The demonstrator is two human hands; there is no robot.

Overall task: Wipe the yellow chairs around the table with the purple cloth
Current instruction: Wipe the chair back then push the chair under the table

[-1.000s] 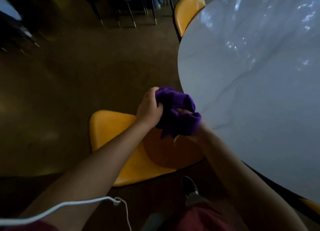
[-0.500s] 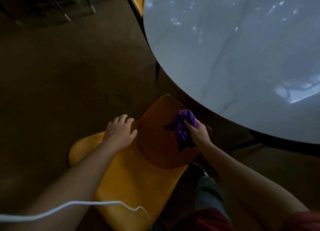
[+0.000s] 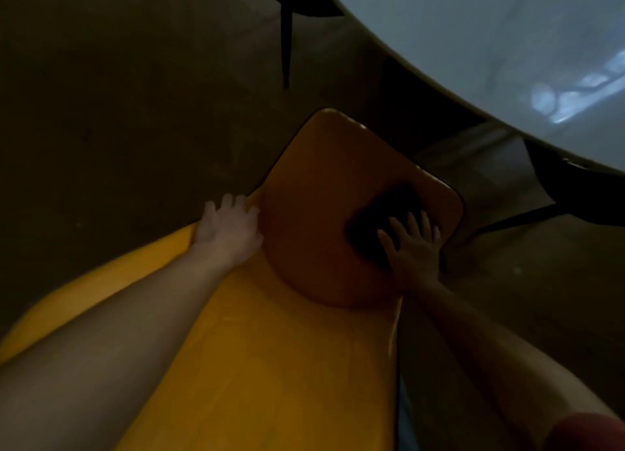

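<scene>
A yellow chair [image 3: 304, 342] fills the lower middle of the view, its darker seat [image 3: 321, 193] reaching toward the table. The purple cloth [image 3: 378, 220], nearly black in the dim light, lies flat on the right part of the seat. My right hand [image 3: 414, 247] presses on the cloth's near edge with its fingers spread and straight. My left hand [image 3: 230, 227] rests flat on the chair's left edge where seat meets backrest, fingers extended.
The round pale table [image 3: 490, 44] curves across the upper right, its edge just beyond the seat. Dark table legs [image 3: 554, 186] stand at right, and another dark leg [image 3: 286, 37] rises at top middle. Brown floor [image 3: 118, 95] spreads to the left.
My head has come lower and closer to the chair. My right hand went from gripping the bunched cloth to pressing it flat, further right on the seat. My left hand stays on the chair's edge.
</scene>
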